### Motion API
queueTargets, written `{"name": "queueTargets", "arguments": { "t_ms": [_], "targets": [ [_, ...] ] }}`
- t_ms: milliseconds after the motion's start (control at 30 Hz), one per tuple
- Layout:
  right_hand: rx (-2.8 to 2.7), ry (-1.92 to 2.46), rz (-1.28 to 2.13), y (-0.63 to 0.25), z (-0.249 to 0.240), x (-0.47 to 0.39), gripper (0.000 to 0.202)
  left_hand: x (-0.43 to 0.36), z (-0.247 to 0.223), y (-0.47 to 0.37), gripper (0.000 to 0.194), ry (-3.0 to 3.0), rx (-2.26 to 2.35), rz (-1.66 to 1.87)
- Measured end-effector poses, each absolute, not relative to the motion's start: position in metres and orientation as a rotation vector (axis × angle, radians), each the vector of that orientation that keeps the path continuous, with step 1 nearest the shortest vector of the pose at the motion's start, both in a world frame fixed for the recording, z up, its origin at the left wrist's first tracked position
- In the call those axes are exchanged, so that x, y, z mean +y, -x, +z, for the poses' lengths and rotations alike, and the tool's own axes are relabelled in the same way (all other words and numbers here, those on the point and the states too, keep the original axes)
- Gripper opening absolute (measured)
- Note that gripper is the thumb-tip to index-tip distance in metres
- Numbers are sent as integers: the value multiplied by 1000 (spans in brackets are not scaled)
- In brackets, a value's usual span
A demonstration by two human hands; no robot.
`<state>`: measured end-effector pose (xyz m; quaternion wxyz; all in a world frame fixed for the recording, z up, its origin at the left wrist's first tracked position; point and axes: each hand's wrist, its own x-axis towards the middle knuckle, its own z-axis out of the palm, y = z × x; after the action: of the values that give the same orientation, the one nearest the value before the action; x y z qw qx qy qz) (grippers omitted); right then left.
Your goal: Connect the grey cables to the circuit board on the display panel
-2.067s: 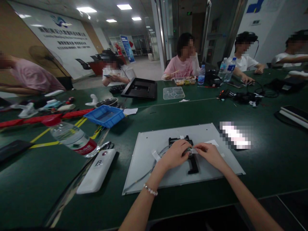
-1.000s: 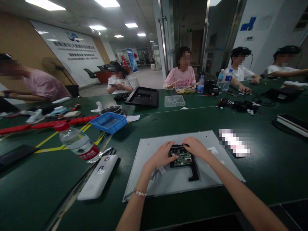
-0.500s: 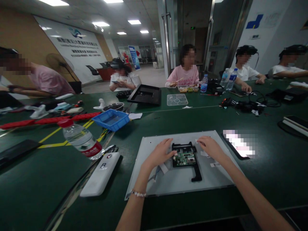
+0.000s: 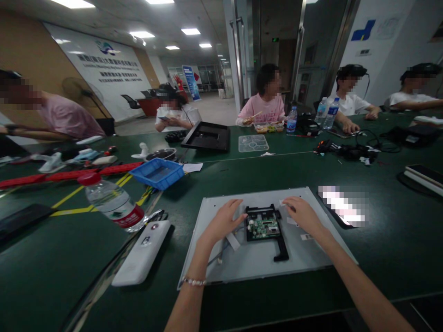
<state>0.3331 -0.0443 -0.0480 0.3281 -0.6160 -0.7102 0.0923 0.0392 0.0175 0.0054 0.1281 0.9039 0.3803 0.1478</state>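
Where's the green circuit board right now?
In the head view, right of centre: the green circuit board sits in the black angular bracket on the light-grey rectangular panel, between the left hand and right hand.

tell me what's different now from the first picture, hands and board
The hands have parted: the left hand moved left to the circuit board's edge, the right hand right, off the black bracket. The board is uncovered. Whether the right fingertips hold something is unclear. Bracket, panel and blue tray stayed.
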Motion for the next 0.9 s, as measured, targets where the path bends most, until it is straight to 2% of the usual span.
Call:
{"name": "queueTargets", "arguments": {
  "t_ms": [400,567,767,900],
  "targets": [
    [-1861,1554,291,-325,-48,-49,27,19,7,-34,45,-2622,1106,434],
    [-1871,1576,283,-329,-50,-50,27,22,13,-22,39,-2571,1205,476],
    [-2010,1663,128,-334,-45,-42,27,29,10,-4,41,-2411,1237,323],
    [-2139,1717,29,-336,-41,-36,20,30,10,2,35,-2340,1160,215]
  ]
}}
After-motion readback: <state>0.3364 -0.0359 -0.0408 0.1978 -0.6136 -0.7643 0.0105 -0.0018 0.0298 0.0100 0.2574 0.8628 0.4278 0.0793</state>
